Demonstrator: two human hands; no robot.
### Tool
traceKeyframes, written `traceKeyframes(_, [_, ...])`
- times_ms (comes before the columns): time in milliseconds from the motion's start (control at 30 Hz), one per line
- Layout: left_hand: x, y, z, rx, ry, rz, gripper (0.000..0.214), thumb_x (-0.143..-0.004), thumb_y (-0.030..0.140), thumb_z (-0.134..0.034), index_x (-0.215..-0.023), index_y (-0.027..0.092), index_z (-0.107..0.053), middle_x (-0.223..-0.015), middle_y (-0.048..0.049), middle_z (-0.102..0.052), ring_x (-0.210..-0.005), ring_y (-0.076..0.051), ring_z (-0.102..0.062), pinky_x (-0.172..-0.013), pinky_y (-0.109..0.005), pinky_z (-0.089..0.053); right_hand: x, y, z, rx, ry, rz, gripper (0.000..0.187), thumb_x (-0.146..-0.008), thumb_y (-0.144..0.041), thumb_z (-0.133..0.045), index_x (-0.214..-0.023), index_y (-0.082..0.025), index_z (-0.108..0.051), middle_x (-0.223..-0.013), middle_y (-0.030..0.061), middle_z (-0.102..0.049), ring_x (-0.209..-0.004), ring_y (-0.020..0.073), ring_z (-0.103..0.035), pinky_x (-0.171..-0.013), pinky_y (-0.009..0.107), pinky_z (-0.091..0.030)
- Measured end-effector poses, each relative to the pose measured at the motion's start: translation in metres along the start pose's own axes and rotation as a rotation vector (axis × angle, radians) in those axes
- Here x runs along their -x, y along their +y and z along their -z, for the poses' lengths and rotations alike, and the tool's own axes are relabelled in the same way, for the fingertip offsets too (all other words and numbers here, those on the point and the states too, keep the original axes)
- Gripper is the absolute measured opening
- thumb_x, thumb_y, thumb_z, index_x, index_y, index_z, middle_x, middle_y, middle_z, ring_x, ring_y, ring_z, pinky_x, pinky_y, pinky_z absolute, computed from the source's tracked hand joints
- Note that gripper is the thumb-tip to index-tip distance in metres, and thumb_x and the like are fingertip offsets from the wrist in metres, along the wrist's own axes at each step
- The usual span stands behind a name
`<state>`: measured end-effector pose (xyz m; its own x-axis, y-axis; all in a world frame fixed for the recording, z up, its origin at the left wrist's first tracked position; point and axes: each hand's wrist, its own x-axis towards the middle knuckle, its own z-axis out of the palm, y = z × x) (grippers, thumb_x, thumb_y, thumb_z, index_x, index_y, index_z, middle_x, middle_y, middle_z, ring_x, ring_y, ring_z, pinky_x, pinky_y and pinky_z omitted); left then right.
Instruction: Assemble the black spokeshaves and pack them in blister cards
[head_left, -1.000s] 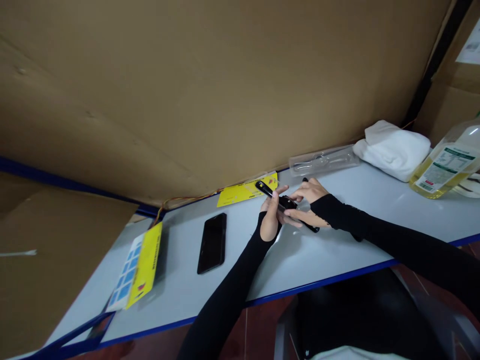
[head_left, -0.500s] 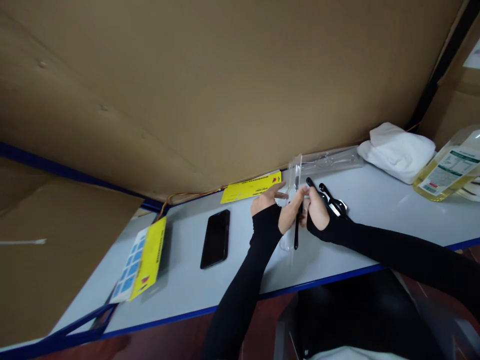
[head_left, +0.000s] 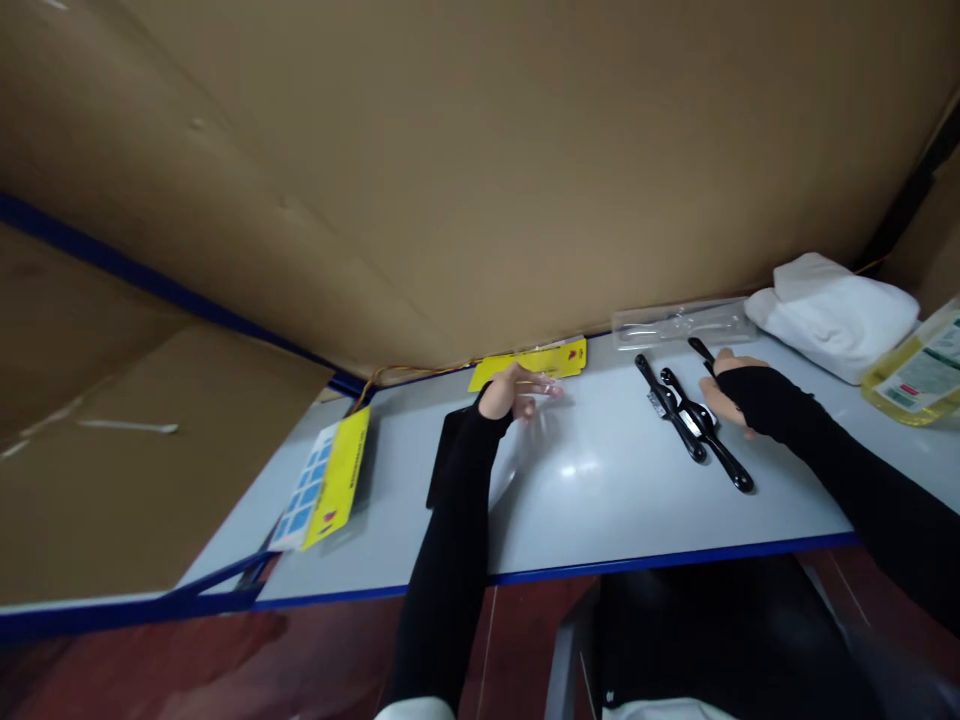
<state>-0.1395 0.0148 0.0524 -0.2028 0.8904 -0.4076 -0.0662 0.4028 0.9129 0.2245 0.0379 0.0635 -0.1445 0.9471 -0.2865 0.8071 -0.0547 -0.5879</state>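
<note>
My left hand [head_left: 517, 390] is closed on a clear plastic blister shell [head_left: 511, 462], blurred and partly behind my forearm. It is just in front of a yellow card [head_left: 531, 362]. On the right, my right hand [head_left: 729, 390] is wrapped round a black spokeshave [head_left: 702, 350]; only one handle end shows, and the rest is hidden under the hand. Two more black spokeshaves lie side by side at its left: a nearer spokeshave [head_left: 726, 456] and a second spokeshave [head_left: 673, 412].
Another clear plastic shell [head_left: 679, 325] lies against the cardboard wall [head_left: 480, 180]. At the right are a white cloth [head_left: 836, 310] and a bottle of yellow liquid [head_left: 911, 380]. A phone [head_left: 442, 455] is partly under my left arm. A yellow-and-white card [head_left: 330, 480] stands at the left.
My hands have moved apart. The left carried the clear shell leftward; the right took the spokeshave from it to the right, beside the other two. The view has shifted slightly.
</note>
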Motion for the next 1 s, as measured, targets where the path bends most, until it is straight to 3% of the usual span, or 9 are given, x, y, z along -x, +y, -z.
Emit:
traceKeyframes(100, [-0.006, -0.004, -0.005, 0.045, 0.078, -0.010, 0.030, -0.097, 0.026, -0.052, -0.092, 0.004, -0.072, -0.078, -0.0170, -0.079, -0.035, -0.012, -0.055, -0.035, -0.021, -0.042, 0.007, -0.010, 0.001, 0.271, -0.149, -0.091, 0.034, -0.095, -0.037, -0.052, -0.118, -0.012, -0.058, -0.080, 0.0175, -0.072, -0.046, 0.0282, -0.066, -0.054, 0.040, -0.053])
traceKeyframes(267, [-0.014, -0.010, -0.008, 0.095, 0.128, -0.018, 0.022, -0.088, 0.015, -0.056, -0.096, 0.005, -0.073, -0.077, -0.0165, -0.079, -0.046, -0.017, -0.067, -0.045, -0.023, -0.054, 0.007, -0.008, -0.010, 0.366, -0.127, 0.104, 0.031, -0.096, -0.040, -0.055, -0.114, -0.016, -0.062, -0.088, 0.0158, -0.073, -0.072, 0.0295, -0.073, -0.069, 0.037, -0.054])
traceKeyframes(400, [-0.014, -0.012, -0.017, 0.147, 0.098, -0.050, 0.019, -0.086, 0.013, -0.057, -0.092, 0.005, -0.073, -0.081, -0.0173, -0.080, -0.053, -0.019, -0.071, -0.053, -0.028, -0.063, 0.006, -0.003, -0.011, 0.396, -0.118, 0.138, 0.036, -0.098, -0.048, -0.053, -0.111, -0.016, -0.064, -0.089, 0.0156, -0.073, -0.081, 0.0308, -0.074, -0.073, 0.036, -0.054])
traceKeyframes(567, [-0.006, -0.019, -0.058, 0.343, 0.040, -0.154, 0.014, -0.086, 0.017, -0.072, -0.097, 0.008, -0.074, -0.101, -0.0169, -0.082, -0.064, -0.014, -0.074, -0.068, -0.027, -0.067, 0.014, -0.003, -0.009, 0.384, -0.030, 0.151, 0.036, -0.098, -0.052, -0.058, -0.088, -0.018, -0.067, -0.099, 0.0208, -0.073, -0.105, 0.0365, -0.073, -0.091, 0.042, -0.056])
traceKeyframes(667, [-0.004, -0.031, -0.099, 0.465, 0.080, -0.217, 0.019, -0.084, 0.018, -0.081, -0.098, 0.009, -0.074, -0.101, -0.0151, -0.081, -0.072, -0.018, -0.078, -0.075, -0.028, -0.068, 0.010, -0.003, -0.003, 0.061, 0.059, 0.153, 0.027, -0.090, -0.042, -0.071, -0.077, -0.020, -0.063, -0.092, 0.0182, -0.073, -0.111, 0.0403, -0.071, -0.103, 0.050, -0.053])
traceKeyframes(733, [-0.006, -0.038, -0.127, 0.512, 0.083, -0.219, 0.021, -0.084, 0.020, -0.084, -0.099, 0.010, -0.072, -0.096, -0.0138, -0.081, -0.079, -0.021, -0.080, -0.080, -0.029, -0.068, 0.000, -0.004, 0.007, -0.184, 0.065, 0.114, 0.020, -0.089, -0.037, -0.072, -0.081, -0.021, -0.063, -0.081, 0.0115, -0.073, -0.098, 0.0355, -0.074, -0.096, 0.050, -0.058])
traceKeyframes(867, [-0.024, -0.033, -0.175, 0.496, 0.019, -0.163, 0.023, -0.089, 0.023, -0.083, -0.102, 0.010, -0.069, -0.086, -0.0121, -0.078, -0.082, -0.022, -0.082, -0.081, -0.029, -0.068, -0.028, -0.002, 0.029, -0.465, 0.069, 0.020, 0.014, -0.101, -0.032, -0.054, -0.098, -0.019, -0.060, -0.075, 0.0057, -0.074, -0.063, 0.0217, -0.072, -0.059, 0.036, -0.063])
traceKeyframes(933, [-0.037, -0.020, -0.187, 0.362, -0.016, -0.123, 0.030, -0.093, 0.034, -0.080, -0.105, 0.009, -0.068, -0.088, -0.0141, -0.078, -0.078, -0.022, -0.081, -0.074, -0.028, -0.067, -0.040, 0.005, 0.033, -0.549, 0.177, -0.029, 0.014, -0.104, -0.032, -0.054, -0.105, -0.018, -0.056, -0.082, 0.0065, -0.075, -0.056, 0.0170, -0.068, -0.050, 0.029, -0.059])
traceKeyframes(1000, [-0.050, -0.004, -0.188, 0.111, -0.056, -0.044, 0.048, -0.096, 0.054, -0.071, -0.104, 0.007, -0.069, -0.088, -0.0170, -0.078, -0.072, -0.024, -0.080, -0.061, -0.028, -0.064, -0.050, 0.015, 0.032, -0.530, 0.293, -0.063, 0.019, -0.105, -0.035, -0.057, -0.113, -0.018, -0.054, -0.088, 0.0071, -0.075, -0.055, 0.0139, -0.065, -0.047, 0.025, -0.057])
